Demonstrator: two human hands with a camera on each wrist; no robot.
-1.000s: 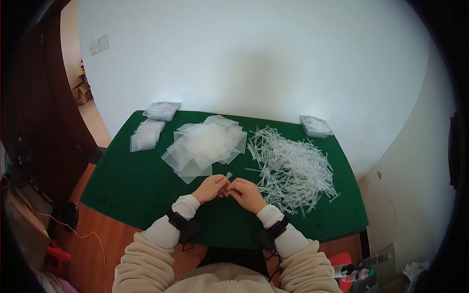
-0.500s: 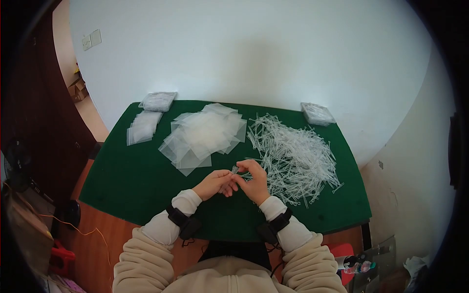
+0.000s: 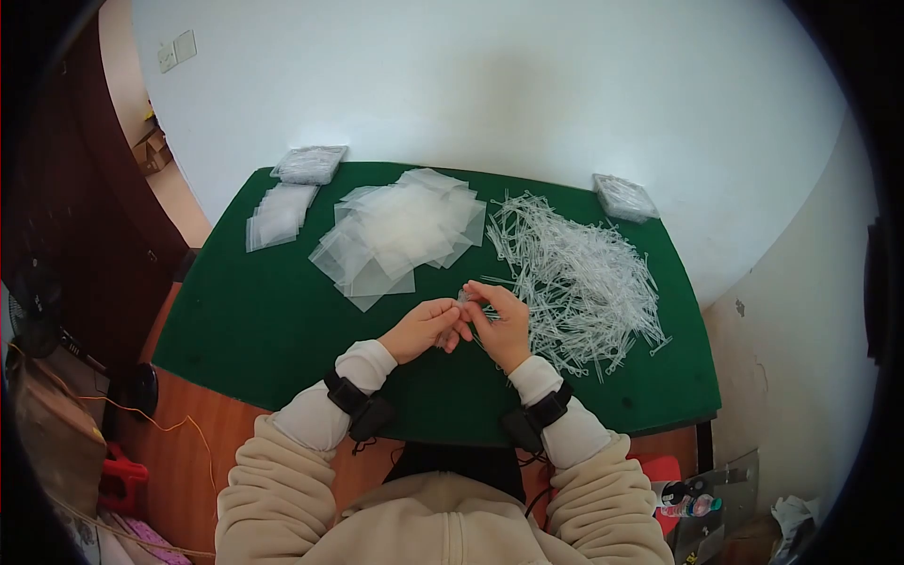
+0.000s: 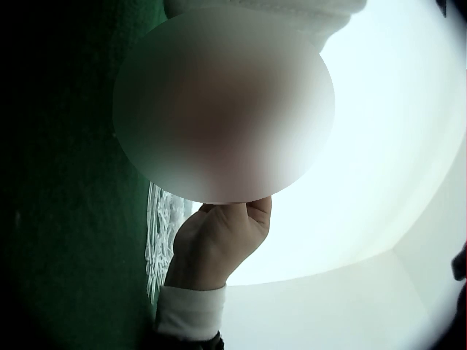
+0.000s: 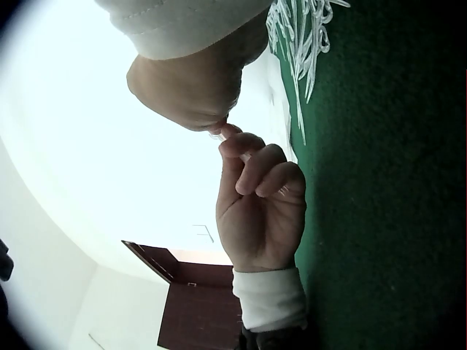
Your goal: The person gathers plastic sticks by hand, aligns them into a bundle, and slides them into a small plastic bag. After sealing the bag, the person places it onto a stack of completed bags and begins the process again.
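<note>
Both hands meet above the green table, in front of the heaps. In the head view the left hand (image 3: 421, 331) holds a few thin clear plastic sticks (image 3: 462, 298), their tops showing at its fingertips. The right hand (image 3: 504, 327) pinches at the same sticks, thumb and fingers close together. From the right wrist view, the left hand (image 5: 261, 208) has its fingers curled round something thin and clear, and the right hand (image 5: 186, 84) touches its upper end. A blurred oval hides much of the left wrist view; below it shows the right hand (image 4: 219, 244).
Flat clear bags (image 3: 405, 226) lie heaped at the table's middle back, loose clear sticks (image 3: 584, 282) to their right. Smaller bags (image 3: 281, 215) overlap at the left. Filled packs stand at the back left (image 3: 310, 165) and back right (image 3: 625, 198).
Both hands have moved up and slightly right in the head view, while the whole table has shifted upward in it. The right hand's fingers have risen to the tops of the sticks.
</note>
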